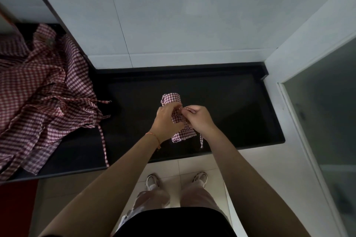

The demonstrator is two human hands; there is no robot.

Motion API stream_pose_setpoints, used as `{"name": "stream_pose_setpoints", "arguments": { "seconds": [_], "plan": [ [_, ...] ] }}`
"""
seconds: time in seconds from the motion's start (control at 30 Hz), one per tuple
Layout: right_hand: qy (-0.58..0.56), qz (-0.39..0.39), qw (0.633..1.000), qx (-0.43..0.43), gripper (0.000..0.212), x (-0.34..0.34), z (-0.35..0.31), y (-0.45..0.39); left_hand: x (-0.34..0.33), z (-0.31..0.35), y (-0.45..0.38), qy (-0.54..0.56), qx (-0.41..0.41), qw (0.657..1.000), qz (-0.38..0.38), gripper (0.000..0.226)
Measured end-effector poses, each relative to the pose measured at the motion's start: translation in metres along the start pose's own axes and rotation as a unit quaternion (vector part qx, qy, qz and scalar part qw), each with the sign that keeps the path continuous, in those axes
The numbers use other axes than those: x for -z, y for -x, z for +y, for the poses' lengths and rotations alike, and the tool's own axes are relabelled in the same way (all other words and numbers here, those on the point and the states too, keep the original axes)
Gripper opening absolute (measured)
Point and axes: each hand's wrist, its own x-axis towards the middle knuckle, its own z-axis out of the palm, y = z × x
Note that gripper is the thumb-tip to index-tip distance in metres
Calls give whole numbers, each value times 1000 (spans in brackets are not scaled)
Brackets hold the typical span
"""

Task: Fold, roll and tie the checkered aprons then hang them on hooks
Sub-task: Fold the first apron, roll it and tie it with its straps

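Note:
A rolled red-and-white checkered apron [172, 99] lies on the black countertop [231, 102] in front of me. My left hand [167, 121] and my right hand [199, 119] meet over the middle of the roll. Each pinches part of the apron's strap [187, 110] between curled fingers. A loose strap end [201, 140] hangs off the near end of the roll by my right wrist. My hands hide the middle of the roll.
A heap of loose checkered aprons [38, 92] covers the left part of the counter, with straps [103, 146] trailing toward the front edge. A white tiled wall [183, 15] rises behind. A glass door [327, 121] stands at the right. My feet are on pale floor tiles [173, 167].

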Motion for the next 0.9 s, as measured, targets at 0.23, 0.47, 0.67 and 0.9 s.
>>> {"name": "stream_pose_setpoints", "arguments": {
  "seconds": [0.23, 0.47, 0.67, 0.9],
  "plan": [
    [82, -15, 995, 53, 14, 12, -13, 5, -2, 2, -13, -98, -84, 989, 76, 19],
    [275, -16, 960, 52, 35, 25, -26, 10, 6, 15, -10, 116, 66, 988, 74, 12],
    [346, -9, 931, 115, 12, 13, -45, 17, 0, 25, -20, 242, 142, 956, 82, 16],
    [325, 14, 927, 188, 9, 12, -60, 17, 4, 31, -25, 90, 113, 989, -27, 21]
  ]
}}
